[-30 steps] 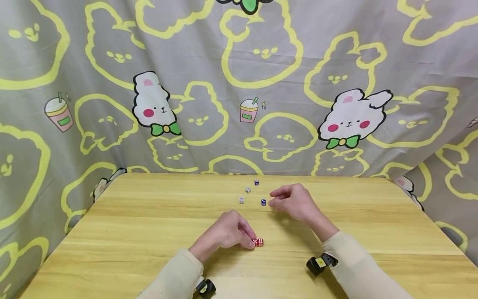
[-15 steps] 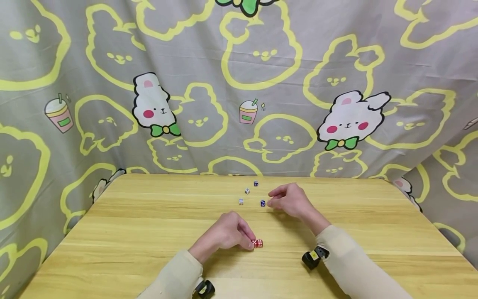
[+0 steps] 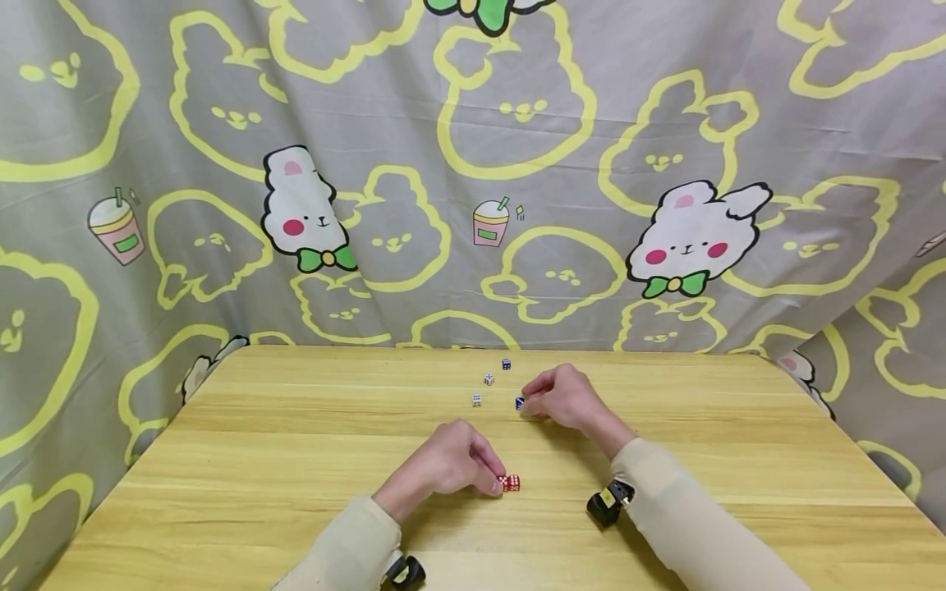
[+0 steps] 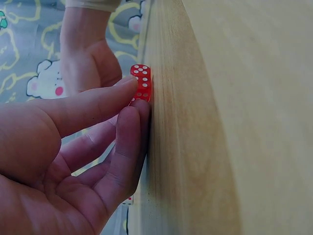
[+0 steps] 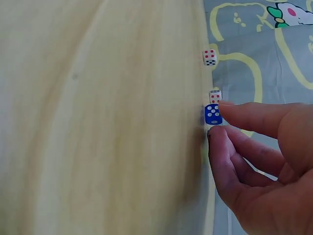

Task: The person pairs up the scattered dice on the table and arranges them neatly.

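Observation:
Two red dice sit side by side on the table, the right red die [image 3: 514,483] touching the left red die [image 3: 504,483]. My left hand [image 3: 454,460] pinches the left one between thumb and forefinger; the left wrist view shows the thumb [image 4: 110,95] over the red dice [image 4: 141,81]. Farther off, my right hand [image 3: 565,398] has thumb and forefinger at the near blue die [image 3: 520,404], partly covering it. In the right wrist view this blue die [image 5: 213,114] lies between the thumb and forefinger tips.
Left of my right hand are two white dice, a nearer one [image 3: 476,400] and a farther one [image 3: 489,379]. Another blue die [image 3: 506,364] lies near the back edge of the wooden table [image 3: 296,427]. A patterned grey curtain [image 3: 414,123] hangs behind.
My right hand has moved left, and its fingertips have come onto the near blue die. My left hand stays at the red dice, which have not moved.

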### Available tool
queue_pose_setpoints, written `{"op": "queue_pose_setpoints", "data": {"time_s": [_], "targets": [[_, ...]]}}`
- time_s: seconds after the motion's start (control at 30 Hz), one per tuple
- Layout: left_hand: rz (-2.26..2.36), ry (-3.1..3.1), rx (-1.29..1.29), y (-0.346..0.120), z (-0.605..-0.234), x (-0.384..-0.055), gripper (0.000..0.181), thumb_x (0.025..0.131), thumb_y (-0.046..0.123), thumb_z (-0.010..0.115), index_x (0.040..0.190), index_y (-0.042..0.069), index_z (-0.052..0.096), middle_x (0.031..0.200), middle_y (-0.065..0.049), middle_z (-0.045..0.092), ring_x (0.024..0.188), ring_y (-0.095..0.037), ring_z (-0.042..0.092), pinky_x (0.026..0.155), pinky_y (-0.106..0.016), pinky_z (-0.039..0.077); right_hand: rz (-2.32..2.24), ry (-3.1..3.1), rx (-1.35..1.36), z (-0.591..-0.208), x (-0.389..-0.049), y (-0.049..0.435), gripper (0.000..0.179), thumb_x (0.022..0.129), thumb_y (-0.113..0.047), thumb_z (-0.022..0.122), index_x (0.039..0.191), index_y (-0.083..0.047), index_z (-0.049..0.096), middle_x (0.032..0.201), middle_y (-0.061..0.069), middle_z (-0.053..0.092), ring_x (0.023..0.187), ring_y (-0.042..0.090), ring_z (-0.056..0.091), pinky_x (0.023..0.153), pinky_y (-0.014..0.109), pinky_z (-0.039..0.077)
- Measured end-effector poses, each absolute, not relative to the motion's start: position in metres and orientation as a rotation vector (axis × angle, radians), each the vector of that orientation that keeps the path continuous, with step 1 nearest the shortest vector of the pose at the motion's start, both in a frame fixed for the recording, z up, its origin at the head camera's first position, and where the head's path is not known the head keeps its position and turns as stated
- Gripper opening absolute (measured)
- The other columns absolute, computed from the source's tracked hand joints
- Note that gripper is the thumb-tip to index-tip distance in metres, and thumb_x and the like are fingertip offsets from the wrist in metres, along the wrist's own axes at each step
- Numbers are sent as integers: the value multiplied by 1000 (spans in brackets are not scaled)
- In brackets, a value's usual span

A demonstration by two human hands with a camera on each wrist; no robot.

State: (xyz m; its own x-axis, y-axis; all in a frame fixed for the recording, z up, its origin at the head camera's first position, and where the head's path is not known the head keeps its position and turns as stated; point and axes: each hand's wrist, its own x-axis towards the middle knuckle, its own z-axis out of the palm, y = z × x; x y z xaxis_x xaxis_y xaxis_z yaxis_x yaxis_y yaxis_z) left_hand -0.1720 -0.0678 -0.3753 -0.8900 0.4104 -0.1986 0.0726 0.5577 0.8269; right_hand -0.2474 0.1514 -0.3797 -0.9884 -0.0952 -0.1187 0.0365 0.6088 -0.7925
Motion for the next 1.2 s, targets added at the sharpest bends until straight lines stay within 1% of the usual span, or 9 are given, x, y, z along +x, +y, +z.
{"op": "queue_pose_setpoints", "data": {"time_s": [0.17,0.53,0.7,1.2], "targets": [[1262,2426,393,-68,-376,-172,14,75,2,93,80,9,82,72,-1,78,68,-10,68,68,-26,50,-1306,2681,-43,-382,-249,149,19,83,-9,88,101,-6,82,86,5,79,73,14,69,63,25,53],[1263,2416,387,-68,-376,-173,14,75,1,92,80,9,82,72,-1,78,69,-10,68,68,-25,50,-1276,2689,-20,-384,-251,148,15,84,-8,87,99,-8,83,83,2,79,73,13,69,64,25,53],[1254,2419,390,-68,-376,-173,14,76,1,92,81,10,82,73,-1,77,69,-11,68,68,-26,50,-1273,2690,-15,-384,-251,148,13,85,-8,87,98,-8,84,84,1,79,74,13,69,65,25,53],[1280,2398,399,-68,-376,-173,16,75,-1,92,83,8,81,74,-3,78,69,-11,70,71,-25,52,-1293,2691,-25,-383,-250,149,14,83,-7,88,96,-8,84,86,2,80,74,11,70,66,24,54]]}}
